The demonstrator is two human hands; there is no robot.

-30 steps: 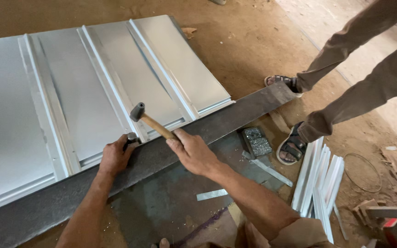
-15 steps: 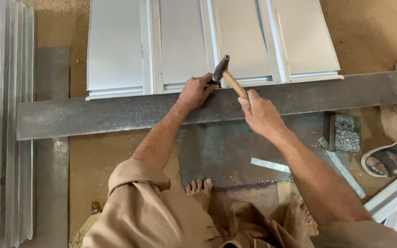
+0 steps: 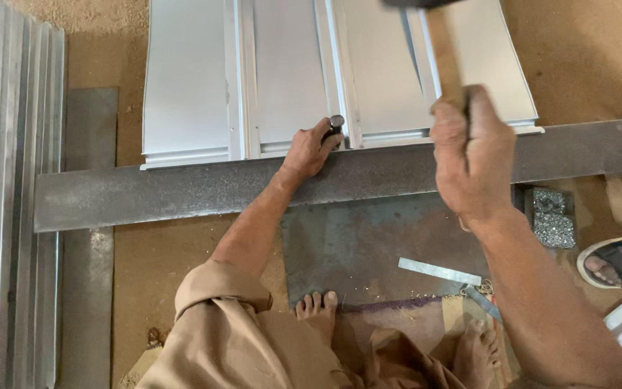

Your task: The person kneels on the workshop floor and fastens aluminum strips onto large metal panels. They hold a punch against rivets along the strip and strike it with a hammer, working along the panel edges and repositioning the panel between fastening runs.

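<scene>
Hammer (image 3: 446, 50) now rises high above the work, its head cut off at the top edge of the frame; half a second ago it sat low against the punch. The right hand (image 3: 473, 155) has its grip clenched round the wooden handle. The left hand (image 3: 312, 148) stays where it was, grip closed on the short dark punch (image 3: 336, 122), standing at the near edge of the ribbed metal sheet (image 3: 289, 72) over the long steel bar (image 3: 181, 191). A raised swing, by the look of it.
</scene>
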